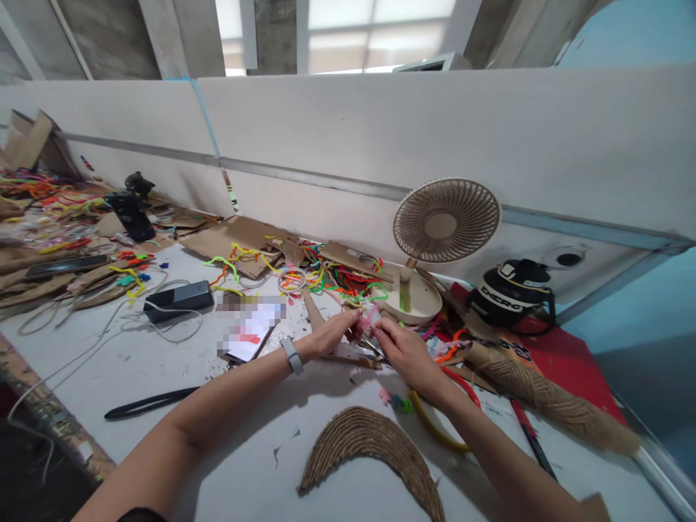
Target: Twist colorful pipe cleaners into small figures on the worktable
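My left hand [340, 331], with a grey watch on the wrist, is closed on a small pink piece [370, 317] near the middle of the view. My right hand [401, 348] meets it from the right, its fingers pinched at the same piece. A thin metallic tool lies between or under the hands; its shape is hard to make out. Left of my left hand lies a lit phone [254, 330]. A brown crescent of coiled cord [370, 442] rests on the white table [244, 435] in front of my hands.
Behind the hands are colourful pipe cleaners [348, 279], cardboard [239, 239] and a beige fan [446, 221]. A black power bank [179, 301] with white cables sits left. At right are a black container [511, 293], a twine-wrapped roll [549, 391] and a red sheet [576, 362].
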Motion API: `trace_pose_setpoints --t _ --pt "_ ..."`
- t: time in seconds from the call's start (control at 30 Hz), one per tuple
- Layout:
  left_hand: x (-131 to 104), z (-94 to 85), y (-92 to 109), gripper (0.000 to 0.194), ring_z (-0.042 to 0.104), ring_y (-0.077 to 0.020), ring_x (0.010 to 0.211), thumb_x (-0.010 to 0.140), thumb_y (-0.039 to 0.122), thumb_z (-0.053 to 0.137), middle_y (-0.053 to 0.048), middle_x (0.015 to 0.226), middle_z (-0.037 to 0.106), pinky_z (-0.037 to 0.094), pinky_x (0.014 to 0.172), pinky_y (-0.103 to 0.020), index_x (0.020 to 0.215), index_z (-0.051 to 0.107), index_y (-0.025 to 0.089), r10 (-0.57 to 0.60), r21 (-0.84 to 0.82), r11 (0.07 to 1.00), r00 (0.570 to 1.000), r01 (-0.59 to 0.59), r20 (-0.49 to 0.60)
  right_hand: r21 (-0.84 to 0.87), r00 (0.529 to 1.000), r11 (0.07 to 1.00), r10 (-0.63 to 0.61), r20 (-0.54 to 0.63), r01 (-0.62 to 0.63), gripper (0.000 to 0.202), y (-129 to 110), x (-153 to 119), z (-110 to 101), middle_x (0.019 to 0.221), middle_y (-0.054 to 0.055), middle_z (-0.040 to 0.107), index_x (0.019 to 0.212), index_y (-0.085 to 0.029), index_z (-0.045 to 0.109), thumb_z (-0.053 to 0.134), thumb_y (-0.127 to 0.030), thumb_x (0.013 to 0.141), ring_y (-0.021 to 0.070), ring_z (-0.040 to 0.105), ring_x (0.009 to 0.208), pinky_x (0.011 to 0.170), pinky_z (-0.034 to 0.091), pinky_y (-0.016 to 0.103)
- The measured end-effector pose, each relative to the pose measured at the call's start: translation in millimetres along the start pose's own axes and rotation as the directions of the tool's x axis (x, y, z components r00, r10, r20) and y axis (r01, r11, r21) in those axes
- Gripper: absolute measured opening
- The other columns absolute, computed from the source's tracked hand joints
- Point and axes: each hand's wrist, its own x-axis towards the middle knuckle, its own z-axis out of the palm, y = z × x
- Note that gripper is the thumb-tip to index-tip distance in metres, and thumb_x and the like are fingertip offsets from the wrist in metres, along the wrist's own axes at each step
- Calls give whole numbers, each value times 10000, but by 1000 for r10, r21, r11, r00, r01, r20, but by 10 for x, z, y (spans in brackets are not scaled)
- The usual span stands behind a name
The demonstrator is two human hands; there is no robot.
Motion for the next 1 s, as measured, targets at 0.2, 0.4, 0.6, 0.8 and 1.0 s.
trace_pose_setpoints --t 0.2,0.4,0.6,0.8,1.0 --pt "-16 95 67 568 371 -115 625 811 711 332 15 630 402 350 611 -266 655 412 171 12 26 1000 1000 -11 -19 -330 991 941 -106 -76 75 271 -26 -46 119 761 50 660 848 -192 547 318 -281 960 187 614 685 586 323 261" --pt "-20 101 75 562 365 -111 645 802 712 360 15 670 393 347 631 -266 678 417 167 30 -22 999 1000 -30 -10 -340 981 927 -186 -52 158 268 -44 -57 130 805 64 677 860 -182 546 305 -235 963 178 629 715 610 374 256" --pt "-14 68 20 533 366 -113 655 820 688 369 7 695 406 350 635 -269 706 429 171 39 -32 999 998 -37 47 -266 975 943 -217 -36 200 255 -27 -60 134 885 90 692 946 -179 552 297 -204 948 183 637 763 659 430 269" --pt "-11 79 34 507 355 -105 614 818 666 401 23 651 392 325 601 -265 696 413 174 27 -63 998 999 -26 22 -117 980 973 -200 6 200 267 -76 -61 75 907 95 677 970 -192 551 291 -244 946 192 612 787 702 438 299" --pt "-39 116 198 486 346 -96 610 789 645 462 35 648 376 307 594 -256 706 400 170 33 -145 989 999 -35 -16 463 986 884 -10 164 -68 349 -101 -13 11 568 -24 505 786 -201 527 420 -516 892 113 441 500 495 356 228"
